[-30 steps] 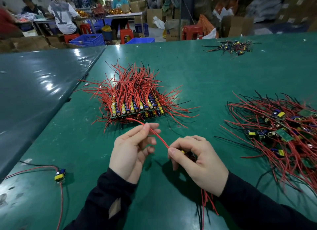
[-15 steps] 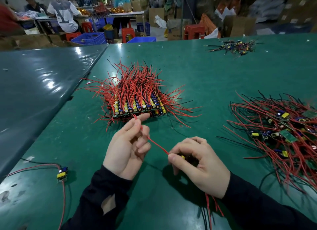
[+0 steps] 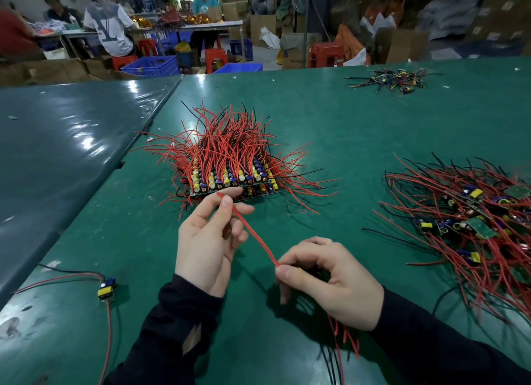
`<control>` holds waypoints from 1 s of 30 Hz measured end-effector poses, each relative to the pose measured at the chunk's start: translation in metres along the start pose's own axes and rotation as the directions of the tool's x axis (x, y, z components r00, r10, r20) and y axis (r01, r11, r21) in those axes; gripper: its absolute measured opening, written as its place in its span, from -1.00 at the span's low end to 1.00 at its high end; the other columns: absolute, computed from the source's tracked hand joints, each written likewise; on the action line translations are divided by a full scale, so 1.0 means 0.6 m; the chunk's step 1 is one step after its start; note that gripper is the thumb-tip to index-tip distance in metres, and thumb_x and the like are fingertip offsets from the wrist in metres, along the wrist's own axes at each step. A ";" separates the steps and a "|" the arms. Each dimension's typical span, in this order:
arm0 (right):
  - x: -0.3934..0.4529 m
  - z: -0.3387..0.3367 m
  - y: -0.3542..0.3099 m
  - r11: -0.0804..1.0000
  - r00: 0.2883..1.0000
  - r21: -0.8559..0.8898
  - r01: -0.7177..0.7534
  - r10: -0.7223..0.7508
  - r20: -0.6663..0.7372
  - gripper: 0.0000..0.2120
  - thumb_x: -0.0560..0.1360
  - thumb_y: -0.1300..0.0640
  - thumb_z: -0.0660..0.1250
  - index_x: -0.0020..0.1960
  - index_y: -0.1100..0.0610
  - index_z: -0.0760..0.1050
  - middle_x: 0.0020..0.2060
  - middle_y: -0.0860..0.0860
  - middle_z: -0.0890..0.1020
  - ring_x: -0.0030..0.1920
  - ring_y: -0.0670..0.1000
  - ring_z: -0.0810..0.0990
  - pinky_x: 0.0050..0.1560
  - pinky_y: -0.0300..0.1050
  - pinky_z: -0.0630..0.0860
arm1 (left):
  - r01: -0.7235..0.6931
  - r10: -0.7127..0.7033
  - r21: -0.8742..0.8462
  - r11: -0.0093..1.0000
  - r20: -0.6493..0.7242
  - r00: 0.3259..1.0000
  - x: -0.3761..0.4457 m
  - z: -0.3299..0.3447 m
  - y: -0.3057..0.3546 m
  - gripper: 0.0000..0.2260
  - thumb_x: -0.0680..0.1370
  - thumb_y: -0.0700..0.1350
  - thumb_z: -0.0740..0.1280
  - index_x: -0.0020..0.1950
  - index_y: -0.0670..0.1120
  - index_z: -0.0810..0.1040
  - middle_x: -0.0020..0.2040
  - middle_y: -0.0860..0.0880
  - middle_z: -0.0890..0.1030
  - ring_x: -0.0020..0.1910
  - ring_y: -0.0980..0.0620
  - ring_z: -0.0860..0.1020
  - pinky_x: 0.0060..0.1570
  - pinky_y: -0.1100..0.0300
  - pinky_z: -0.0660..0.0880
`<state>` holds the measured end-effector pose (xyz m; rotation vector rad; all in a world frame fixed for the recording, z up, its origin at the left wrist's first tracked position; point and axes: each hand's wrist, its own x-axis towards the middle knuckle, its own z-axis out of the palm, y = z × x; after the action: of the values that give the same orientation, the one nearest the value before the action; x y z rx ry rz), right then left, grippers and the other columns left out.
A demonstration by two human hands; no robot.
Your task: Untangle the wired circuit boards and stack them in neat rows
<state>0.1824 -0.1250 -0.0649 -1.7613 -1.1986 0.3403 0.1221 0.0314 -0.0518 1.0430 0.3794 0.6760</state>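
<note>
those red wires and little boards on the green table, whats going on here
A person is sorting wired circuit boards. The right hand grips one small board, while the left hand pinches its red wire taut. Ahead sits a neat stacked row of boards; a tangled pile waits at right.

Your green counter (image 3: 359, 120) carries a neat stack of wired boards (image 3: 232, 180) mid-surface, a loose tangle of boards (image 3: 471, 224) at the right edge, a small black-wired cluster (image 3: 390, 80) near the far edge, and one single board (image 3: 106, 287) near the left edge.
</note>
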 end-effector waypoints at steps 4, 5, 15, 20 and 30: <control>0.004 -0.004 -0.007 0.992 0.998 0.121 -0.027 0.020 0.058 -0.79 0.52 0.13 0.27 -0.28 0.03 0.54 -0.40 -0.05 0.67 -0.33 -0.17 0.54 -0.01 -0.35 0.35 | -0.227 0.237 0.203 0.953 -0.028 0.971 0.000 -0.005 -0.009 -0.83 0.59 -0.30 0.20 -0.08 -0.17 0.58 -0.31 -0.03 0.66 -0.53 0.16 0.40 -0.51 0.34 0.40; 0.003 -0.004 -0.007 0.985 0.997 0.170 -0.042 0.031 0.067 -0.80 0.51 0.15 0.28 -0.28 0.06 0.55 -0.42 -0.03 0.66 -0.36 -0.15 0.52 -0.12 -0.35 0.39 | -0.331 0.354 0.320 0.888 -0.016 0.935 -0.001 -0.006 -0.013 -0.82 0.59 -0.30 0.22 -0.08 -0.15 0.59 -0.30 -0.02 0.66 -0.53 0.14 0.42 -0.52 0.33 0.40; -0.003 -0.014 -0.006 0.960 0.996 0.279 0.004 -0.028 0.083 -0.95 0.41 0.18 0.45 -0.18 0.05 0.68 -0.23 0.03 0.66 -0.19 -0.04 0.61 -0.07 -0.22 0.48 | -0.354 0.389 0.409 0.841 -0.002 0.921 -0.004 -0.005 -0.012 -0.82 0.50 -0.26 0.35 0.02 -0.03 0.64 -0.18 -0.03 0.66 -0.42 0.15 0.48 -0.49 0.33 0.39; 0.011 -0.023 0.002 0.789 0.985 0.614 -0.033 0.129 -0.112 -0.87 0.30 0.22 0.44 -0.15 0.15 0.67 -0.30 -0.06 0.69 -0.29 -0.18 0.59 -0.20 -0.36 0.49 | 0.180 -0.216 0.199 0.963 0.178 0.960 -0.012 0.013 -0.016 -0.57 0.40 0.14 0.25 0.01 -0.18 0.60 -0.10 -0.16 0.66 -0.30 0.05 0.60 -0.39 0.26 0.52; 0.023 -0.039 0.012 0.680 0.825 0.732 -0.041 0.437 -0.359 -0.79 0.09 -0.04 0.50 -0.33 0.03 0.67 -0.40 -0.02 0.65 -0.41 -0.09 0.59 -0.32 -0.32 0.49 | 0.423 -0.521 0.303 0.854 0.497 0.694 -0.021 0.010 -0.004 -0.76 0.46 0.00 0.32 -0.24 -0.13 0.67 -0.42 -0.09 0.56 -0.49 0.02 0.53 -0.47 0.26 0.48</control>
<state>0.2086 -0.1270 -0.0553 -1.1967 -0.3339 0.3898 0.1171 0.0185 -0.0514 1.1873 0.1673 -0.1575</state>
